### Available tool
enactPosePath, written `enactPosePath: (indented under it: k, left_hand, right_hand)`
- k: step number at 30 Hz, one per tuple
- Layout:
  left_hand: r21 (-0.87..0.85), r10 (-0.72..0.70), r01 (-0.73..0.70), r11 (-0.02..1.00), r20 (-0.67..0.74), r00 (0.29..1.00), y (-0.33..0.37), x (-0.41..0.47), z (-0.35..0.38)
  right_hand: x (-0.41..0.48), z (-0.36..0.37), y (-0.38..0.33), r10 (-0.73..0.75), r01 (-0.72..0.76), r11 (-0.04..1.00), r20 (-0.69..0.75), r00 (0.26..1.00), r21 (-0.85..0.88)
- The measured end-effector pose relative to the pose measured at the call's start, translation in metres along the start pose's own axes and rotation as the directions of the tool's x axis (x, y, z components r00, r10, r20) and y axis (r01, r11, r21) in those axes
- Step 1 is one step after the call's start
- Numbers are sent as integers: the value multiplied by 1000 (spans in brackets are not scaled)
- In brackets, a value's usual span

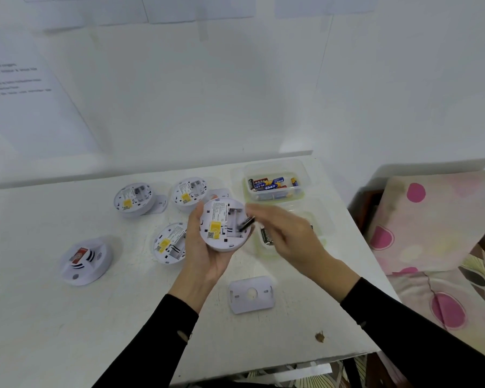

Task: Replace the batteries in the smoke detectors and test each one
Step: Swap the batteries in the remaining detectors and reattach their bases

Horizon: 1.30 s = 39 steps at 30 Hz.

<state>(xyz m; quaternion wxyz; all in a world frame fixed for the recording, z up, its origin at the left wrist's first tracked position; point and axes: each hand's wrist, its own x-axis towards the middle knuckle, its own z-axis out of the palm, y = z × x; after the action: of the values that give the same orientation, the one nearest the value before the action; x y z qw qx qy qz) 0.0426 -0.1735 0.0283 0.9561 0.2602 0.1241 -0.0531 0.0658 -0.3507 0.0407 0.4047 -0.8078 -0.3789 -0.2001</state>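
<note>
Five smoke detectors were seen; one (224, 223) was cradled back-up in the closed left hand (205, 247) above the table (67, 317), its battery bay exposed. A dark battery (247, 223) was pinched in the blurred right hand (289, 233) at the bay's edge. New batteries were kept in a tub (275, 183) by the far right corner, within reach.
</note>
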Motion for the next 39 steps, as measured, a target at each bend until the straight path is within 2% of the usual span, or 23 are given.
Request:
enactPosePath:
  k: [2, 4, 7, 9, 12, 14, 16, 18, 20, 21, 24, 26, 33, 39]
  left_hand:
    - [15, 3, -3, 1000, -12, 1000, 2, -1, -6]
    - [14, -7, 7, 1000, -5, 1000, 6, -3, -11]
    - [31, 3, -4, 1000, 2, 1000, 10, -4, -16]
    - [24, 10, -10, 1000, -10, 1000, 10, -4, -15]
    - [9, 3, -2, 1000, -40, 999, 9, -6, -13]
    - [7, -1, 1, 1000, -54, 999, 9, -7, -11]
    - [-4, -2, 2, 1000, -58, 998, 9, -7, -10]
    - [-6, -3, 3, 1000, -64, 998, 10, -8, -10]
    - [-2, 3, -3, 1000, -74, 997, 11, -9, -11]
    - [1, 8, -7, 1000, -80, 997, 11, -9, -12]
    - [-7, 14, -14, 1000, -89, 996, 14, -10, -14]
    - [-14, 16, -17, 1000, -97, 995, 15, -12, -16]
    - [-17, 50, -52, 998, -117, 992, 18, -20, -26]
    - [114, 120, -102, 988, -166, 979, 47, -34, -42]
  right_hand:
    - [0, -7, 9, 281, -255, 953, -163, 946, 165]
    - [-4, -13, 27, 489, -459, 866, -149, 859, 198]
    - [-14, -15, 55, 646, -642, 763, 68, 760, -70]
    - [-17, -14, 64, 683, -655, 731, 176, 709, -193]
    - [-15, -13, 65, 644, -572, 759, 221, 733, -311]
    - [-15, -10, 59, 532, -455, 816, 154, 832, -357]
    - [-18, -5, 41, 352, -316, 911, 99, 931, -266]
    - [-25, 1, 14, 197, -178, 978, 199, 960, -109]
    - [-40, 9, -1, 78, -82, 997, 355, 932, -2]
    - [-50, 13, -4, 63, -80, 997, 418, 906, 23]
    - [-73, 21, 4, 123, -147, 989, 560, 819, -2]
    - [-81, 24, 10, 124, -135, 990, 611, 782, -28]
    - [-83, 32, 12, 125, -99, 992, 594, 794, -76]
    - [-59, 42, -1, 85, -107, 994, 505, 859, 15]
